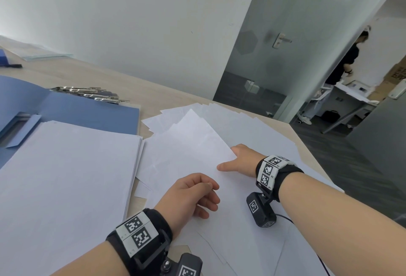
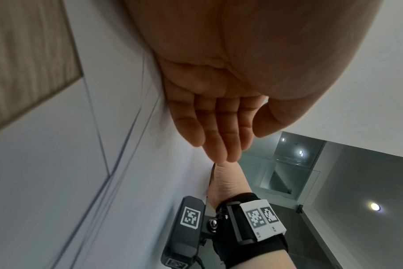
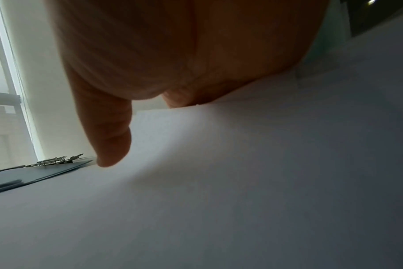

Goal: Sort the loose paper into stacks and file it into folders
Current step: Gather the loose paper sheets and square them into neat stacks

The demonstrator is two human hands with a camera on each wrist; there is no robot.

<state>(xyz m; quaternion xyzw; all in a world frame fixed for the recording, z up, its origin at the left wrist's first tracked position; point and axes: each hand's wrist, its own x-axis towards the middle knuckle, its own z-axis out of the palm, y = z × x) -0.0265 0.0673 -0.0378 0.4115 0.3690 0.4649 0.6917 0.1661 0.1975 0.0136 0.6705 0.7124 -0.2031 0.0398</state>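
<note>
Loose white sheets [image 1: 230, 121] lie fanned across the right half of the wooden table [image 1: 171, 93]. My right hand [image 1: 232, 159] has its fingers slid under the edge of the top sheet [image 1: 193, 143], and its thumb [image 3: 111, 142] presses on top, so it pinches that sheet [image 3: 196, 163]. My left hand [image 1: 204, 196] sits over the loose sheets just in front, fingers [image 2: 219, 138] relaxed and holding nothing. A squared-up stack of paper [image 1: 66, 176] lies on an open blue folder [image 1: 92, 113] at the left.
Metal clips [image 1: 87, 94] lie along the folder's far edge. More papers [image 1: 37, 53] and a blue object lie at the far left. The table's right edge [image 1: 312, 157] drops to a dark floor. Behind a glass door [image 1: 259, 55], a person [image 1: 342, 64] stands.
</note>
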